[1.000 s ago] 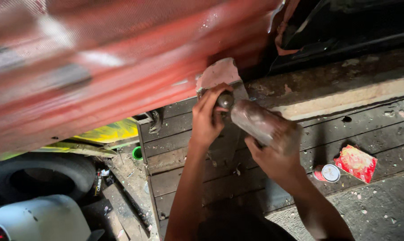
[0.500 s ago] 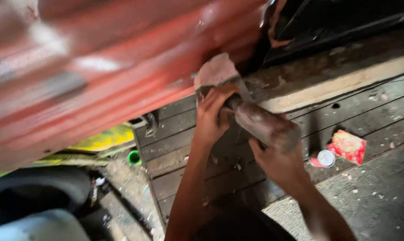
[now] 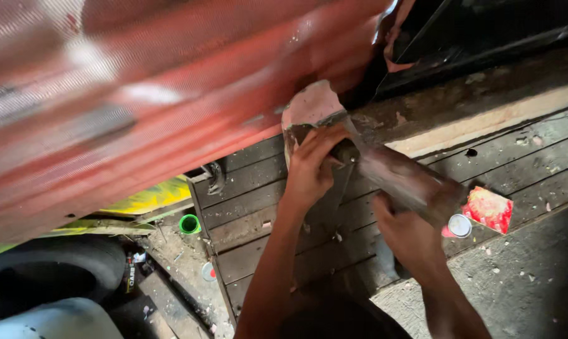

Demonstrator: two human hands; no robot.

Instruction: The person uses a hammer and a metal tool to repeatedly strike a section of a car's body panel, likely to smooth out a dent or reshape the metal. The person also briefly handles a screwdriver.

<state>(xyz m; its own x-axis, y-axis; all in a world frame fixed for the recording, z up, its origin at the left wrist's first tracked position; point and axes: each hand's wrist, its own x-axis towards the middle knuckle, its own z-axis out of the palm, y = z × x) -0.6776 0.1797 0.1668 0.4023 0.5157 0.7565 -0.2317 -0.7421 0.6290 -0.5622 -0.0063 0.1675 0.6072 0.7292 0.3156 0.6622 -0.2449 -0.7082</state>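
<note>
My left hand grips the front end of a grimy hand-held power tool, up against a pale pink patch on the lower edge of a red body panel. My right hand is wrapped around the tool's rear body, lower and to the right. The tool slants from the patch down toward the right. Its working head is hidden behind my left fingers.
Dark wooden planks lie below the panel. A crumpled red packet and a small round tin rest on them at right. A green cup, a tyre and scattered debris sit at lower left. Rough concrete is at lower right.
The view has shifted slightly; both hands stay on the tool at the pink patch, with the tool's rear end dropping a little lower to the right.
</note>
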